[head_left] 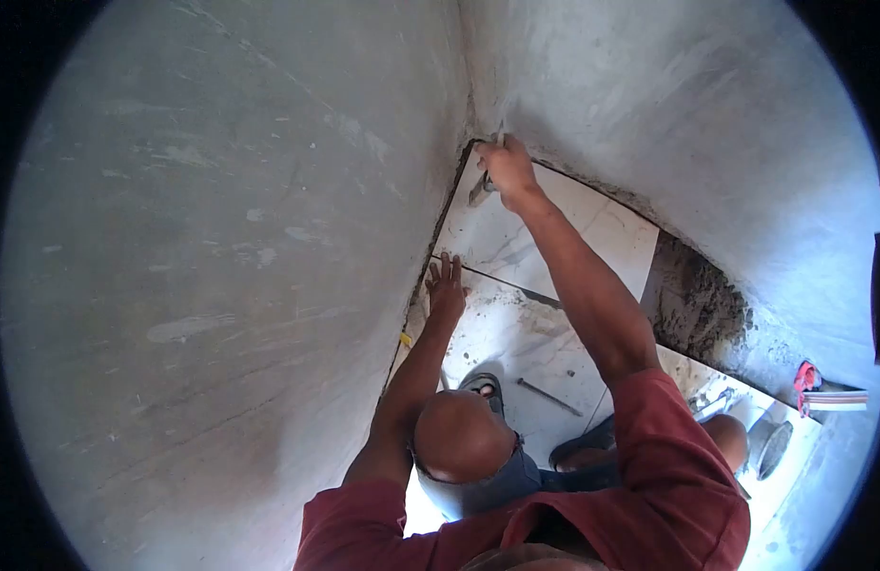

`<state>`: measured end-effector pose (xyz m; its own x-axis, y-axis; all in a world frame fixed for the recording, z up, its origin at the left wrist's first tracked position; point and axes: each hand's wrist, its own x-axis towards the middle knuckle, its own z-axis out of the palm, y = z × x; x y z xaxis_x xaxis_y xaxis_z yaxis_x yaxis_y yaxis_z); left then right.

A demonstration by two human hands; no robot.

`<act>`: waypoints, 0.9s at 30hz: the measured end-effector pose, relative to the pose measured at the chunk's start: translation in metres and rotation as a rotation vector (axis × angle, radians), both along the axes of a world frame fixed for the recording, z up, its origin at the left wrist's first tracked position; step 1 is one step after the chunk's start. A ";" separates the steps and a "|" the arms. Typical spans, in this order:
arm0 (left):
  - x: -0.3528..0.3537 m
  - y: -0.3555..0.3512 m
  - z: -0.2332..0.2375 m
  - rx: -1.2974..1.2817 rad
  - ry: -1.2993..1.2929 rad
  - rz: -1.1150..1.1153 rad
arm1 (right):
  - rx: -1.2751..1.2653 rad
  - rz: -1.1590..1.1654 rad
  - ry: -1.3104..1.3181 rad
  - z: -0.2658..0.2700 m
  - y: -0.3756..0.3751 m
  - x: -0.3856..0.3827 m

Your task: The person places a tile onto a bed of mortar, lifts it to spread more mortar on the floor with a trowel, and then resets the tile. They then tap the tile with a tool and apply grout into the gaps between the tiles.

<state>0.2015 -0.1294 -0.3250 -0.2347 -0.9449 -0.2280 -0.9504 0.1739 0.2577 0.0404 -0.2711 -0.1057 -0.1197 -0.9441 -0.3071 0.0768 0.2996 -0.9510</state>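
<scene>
My right hand (512, 173) reaches into the far corner, its fingers wrapped round a short tool (481, 191). One narrow end shows below the fist and a thin part sticks up above it; the grip hides which kind of tool it is. Under it lies a white marbled floor tile (592, 228), set against both walls. My left hand (447, 288) rests with fingers spread near the left wall, at the joint between that tile and a dusty nearer tile (526, 338).
Grey plastered walls (269, 190) meet at the corner. Right of the tiles is a strip of rough dark mortar (697, 295). A thin metal rod (549, 396) lies between my feet. A round metal container (773, 447) and a red strap (805, 381) are at the right.
</scene>
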 end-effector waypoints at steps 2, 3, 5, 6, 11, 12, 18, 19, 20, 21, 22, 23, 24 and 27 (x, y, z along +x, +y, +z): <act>0.001 0.005 -0.001 0.044 -0.011 0.018 | -0.115 -0.063 -0.062 -0.002 -0.004 0.000; 0.004 0.010 -0.003 0.057 -0.013 0.029 | -0.215 -0.119 -0.121 -0.007 -0.002 0.000; 0.004 0.008 -0.002 -0.025 0.011 0.001 | -0.179 -0.092 -0.068 -0.021 -0.012 -0.007; 0.002 0.000 0.000 -0.047 0.014 0.000 | -0.124 -0.098 -0.019 -0.018 -0.020 -0.007; 0.001 0.005 0.001 0.036 -0.033 0.018 | -0.233 -0.190 -0.062 -0.015 -0.018 -0.009; 0.003 0.014 -0.002 0.049 -0.036 0.017 | -0.191 -0.105 0.047 -0.021 -0.018 -0.013; 0.002 0.004 -0.002 0.065 -0.021 0.017 | -0.138 -0.066 0.085 -0.005 -0.017 -0.035; 0.002 0.009 -0.005 0.080 -0.017 0.019 | -0.184 -0.084 0.010 -0.005 -0.008 -0.041; 0.004 0.014 -0.005 0.077 -0.011 0.019 | -0.168 -0.091 0.011 -0.018 -0.005 -0.051; 0.003 0.005 -0.002 0.047 -0.001 0.014 | -0.168 -0.047 0.159 -0.034 -0.017 -0.064; 0.003 0.004 0.000 0.061 -0.011 0.009 | -0.166 -0.002 0.308 -0.030 -0.021 -0.070; 0.002 -0.004 -0.001 0.051 -0.005 0.002 | -0.175 -0.011 0.316 -0.028 -0.018 -0.080; 0.002 -0.003 -0.004 0.007 -0.027 0.000 | -0.216 -0.028 0.216 -0.010 0.001 -0.084; 0.003 0.011 -0.007 -0.044 -0.043 0.004 | -0.164 -0.036 0.144 -0.021 0.022 -0.097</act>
<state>0.2042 -0.1189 -0.3320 -0.2215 -0.9553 -0.1959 -0.9612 0.1799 0.2091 -0.0565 -0.2490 -0.1272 -0.1859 -0.9744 -0.1267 -0.0555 0.1391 -0.9887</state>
